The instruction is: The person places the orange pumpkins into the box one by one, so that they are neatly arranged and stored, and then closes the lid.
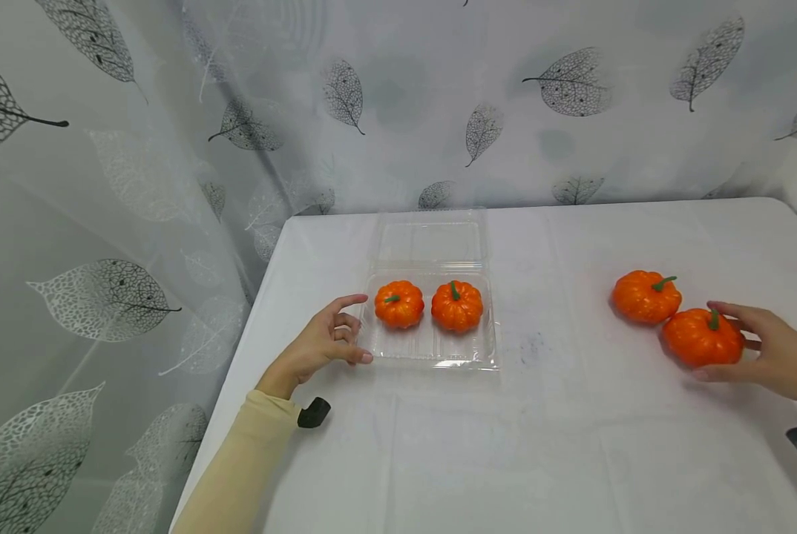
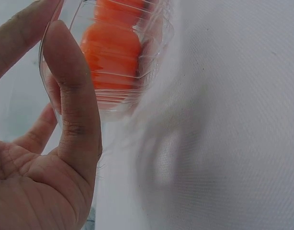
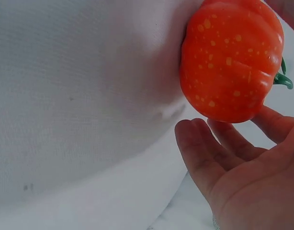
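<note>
Left hand: we steady the clear tray, fingers loosely curled against its edge.
Right hand: we cup the near pumpkin, fingers partly closed.
Next: lift it to the tray's free front row.

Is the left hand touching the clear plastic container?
Touching. In the left wrist view the left hand presses its fingers against the clear plastic container wall.
</note>
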The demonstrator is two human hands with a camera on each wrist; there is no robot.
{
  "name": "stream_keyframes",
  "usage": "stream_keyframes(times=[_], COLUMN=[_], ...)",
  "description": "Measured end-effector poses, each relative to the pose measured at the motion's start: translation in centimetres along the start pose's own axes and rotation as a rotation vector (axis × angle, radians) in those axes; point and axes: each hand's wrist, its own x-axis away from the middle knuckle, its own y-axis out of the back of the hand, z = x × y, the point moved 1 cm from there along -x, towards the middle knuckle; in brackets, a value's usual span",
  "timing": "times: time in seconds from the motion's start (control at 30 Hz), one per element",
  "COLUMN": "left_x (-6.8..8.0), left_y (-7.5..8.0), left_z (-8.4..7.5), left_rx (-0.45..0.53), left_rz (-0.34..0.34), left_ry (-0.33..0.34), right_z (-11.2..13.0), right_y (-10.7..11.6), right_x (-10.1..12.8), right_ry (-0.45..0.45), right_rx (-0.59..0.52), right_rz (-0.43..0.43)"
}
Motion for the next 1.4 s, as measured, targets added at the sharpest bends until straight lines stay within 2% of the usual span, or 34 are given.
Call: stream_keyframes(times=[0.2, 0.33, 0.47, 0.8, 1.07, 1.23, 1.4], left_x=[0.0, 0.1, 0.1, 0.1, 0.2, 0.1, 0.1], left_y=[0.0, 0.0, 0.1, 0.0, -0.1, -0.1, -0.1], left_z=[0.0, -0.1, 0.0, -0.3, -0.4, -0.2, 0.0], left_rx=[0.004, -0.001, -0.009, -0.001, 0.004, 0.005, 0.011], left_rz=[0.002, 0.005, 0.006, -0.001, 0.002, -0.008, -0.022], left_ry=[0.004, 0.002, 0.0, 0.011, 0.012, 0.013, 0.025], right_z=[-0.5, -0.6, -0.4, 1.4, 4.3, 6.4, 8.6], right_y=[-0.2, -0.2, -0.1, -0.7, -1.7, -2.5, -3.1], right_x=[-0.1, -0.1, 0.0, 0.5, 0.8, 0.8, 0.2], right_ry=[-0.016, 0.008, 0.019, -0.017, 0.109, 0.252, 0.325], right_rx=[0.003, 0.012, 0.012, -0.012, -0.044, -0.128, -0.205], right_rz=[-0.037, -0.067, -0.037, 0.076, 0.084, 0.045, 0.079])
